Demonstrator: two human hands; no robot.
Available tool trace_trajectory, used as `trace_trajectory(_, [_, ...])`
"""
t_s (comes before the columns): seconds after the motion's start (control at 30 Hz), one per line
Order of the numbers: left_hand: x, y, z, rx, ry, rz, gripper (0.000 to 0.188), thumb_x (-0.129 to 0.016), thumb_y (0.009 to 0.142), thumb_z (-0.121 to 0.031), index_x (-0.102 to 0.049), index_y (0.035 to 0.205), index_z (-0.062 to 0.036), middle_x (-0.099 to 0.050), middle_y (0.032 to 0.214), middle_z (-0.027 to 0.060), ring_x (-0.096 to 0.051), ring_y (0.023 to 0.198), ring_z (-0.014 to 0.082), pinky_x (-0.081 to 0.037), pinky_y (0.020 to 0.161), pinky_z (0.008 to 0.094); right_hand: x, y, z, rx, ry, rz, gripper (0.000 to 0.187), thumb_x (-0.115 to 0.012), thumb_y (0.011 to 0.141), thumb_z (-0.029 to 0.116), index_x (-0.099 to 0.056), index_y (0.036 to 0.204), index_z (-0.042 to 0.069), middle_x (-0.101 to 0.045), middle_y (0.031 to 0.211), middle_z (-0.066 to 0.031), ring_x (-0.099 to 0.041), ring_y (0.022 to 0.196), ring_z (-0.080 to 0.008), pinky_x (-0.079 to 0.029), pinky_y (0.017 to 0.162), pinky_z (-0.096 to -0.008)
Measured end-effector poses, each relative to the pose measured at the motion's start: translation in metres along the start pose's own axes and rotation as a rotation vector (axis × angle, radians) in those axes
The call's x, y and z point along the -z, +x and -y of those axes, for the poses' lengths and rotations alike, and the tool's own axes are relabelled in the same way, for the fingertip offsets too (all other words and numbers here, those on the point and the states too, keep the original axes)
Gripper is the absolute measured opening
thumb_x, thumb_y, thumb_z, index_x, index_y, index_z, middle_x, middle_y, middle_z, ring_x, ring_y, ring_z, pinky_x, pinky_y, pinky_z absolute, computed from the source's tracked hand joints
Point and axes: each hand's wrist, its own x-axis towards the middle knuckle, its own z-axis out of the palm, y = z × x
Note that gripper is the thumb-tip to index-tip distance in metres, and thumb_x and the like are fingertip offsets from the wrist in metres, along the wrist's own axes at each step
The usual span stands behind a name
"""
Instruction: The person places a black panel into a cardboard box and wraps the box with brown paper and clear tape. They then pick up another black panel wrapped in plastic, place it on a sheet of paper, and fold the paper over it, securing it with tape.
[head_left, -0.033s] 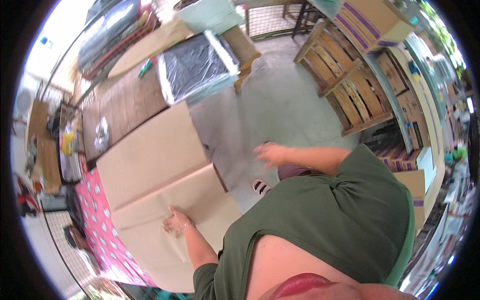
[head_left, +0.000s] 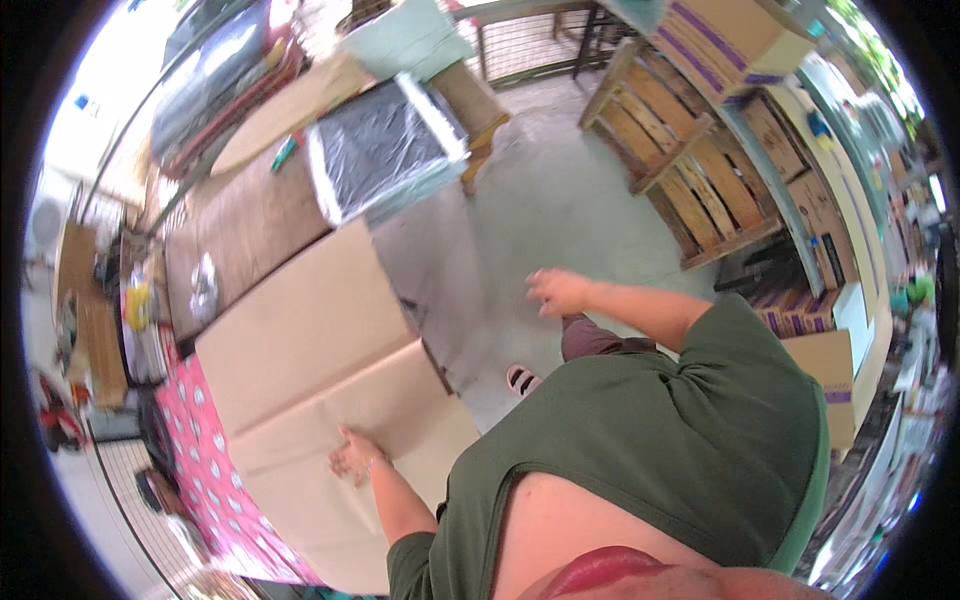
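A large sheet of brown cardboard (head_left: 300, 310) lies on the table, with a fold line running across it. On its nearer panel rests my left hand (head_left: 355, 457), palm down with the fingers apart, holding nothing. My right hand (head_left: 560, 292) hangs in the air over the floor, right of the cardboard. Its fingers are loosely spread and nothing shows in them. Beyond the sheet, a dark plastic-wrapped panel with white edges (head_left: 380, 145) lies on the wooden table (head_left: 250, 215).
A pink patterned cloth (head_left: 205, 450) shows under the cardboard's left side. Near the wrapped panel lies a small green tool (head_left: 285, 152). To the right stand a slatted wooden pallet (head_left: 690, 165), a shelf and several cartons, one of them a large box with purple stripes (head_left: 730, 45).
My right hand has shifted slightly right, its fingers now less blurred. My left hand stays on the cardboard. The whole view has tilted a little.
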Motion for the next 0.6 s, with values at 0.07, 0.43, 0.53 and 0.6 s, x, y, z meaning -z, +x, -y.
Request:
trace_trajectory(0.07, [-0.006,-0.023,-0.011,-0.107,0.010,0.041,0.101,-0.027,0.082,-0.075,-0.014,0.143,0.0040,-0.011,0.150,0.0249,-0.010,0.140,0.0359,-0.010,0.102,0.0682,0.021,-0.084,-0.111,-0.463,0.125,-0.284,0.048,-0.060,0.081,0.036,-0.057,0.120,0.010,-0.051,0.127,-0.0174,-0.047,0.119,-0.0333,-0.039,0.099,-0.0426])
trace_trajectory(0.43, [-0.016,-0.127,-0.055,-0.106,-0.094,0.365,0.081,-0.030,0.092,-0.060,-0.043,0.127,0.0126,-0.045,0.133,0.0244,-0.041,0.125,0.0340,-0.032,0.105,0.0424,0.206,-0.457,-0.467,-1.538,0.213,-1.192,0.036,-0.052,0.087,0.035,-0.064,0.113,0.013,-0.062,0.115,-0.0128,-0.058,0.107,-0.0286,-0.045,0.089,-0.0390])
trace_trajectory(0.53, [-0.023,-0.193,-0.070,-0.174,-0.643,0.715,0.077,-0.026,0.094,-0.058,-0.046,0.129,0.0077,-0.052,0.127,0.0158,-0.046,0.120,0.0300,-0.034,0.102,0.0403,0.220,-0.501,-0.559,-1.612,0.187,-1.210,0.036,-0.052,0.087,0.035,-0.064,0.113,0.012,-0.062,0.115,-0.0128,-0.058,0.106,-0.0286,-0.045,0.089,-0.0391])
trace_trajectory(0.6, [-0.016,-0.272,-0.091,-0.167,-0.586,0.761,0.075,-0.027,0.093,-0.059,-0.034,0.140,-0.0011,-0.038,0.142,0.0136,-0.034,0.130,0.0263,-0.027,0.107,0.0404,0.220,-0.513,-0.604,-1.625,0.198,-1.129,0.036,-0.052,0.088,0.035,-0.063,0.113,0.012,-0.062,0.114,-0.0128,-0.058,0.106,-0.0285,-0.045,0.089,-0.0391])
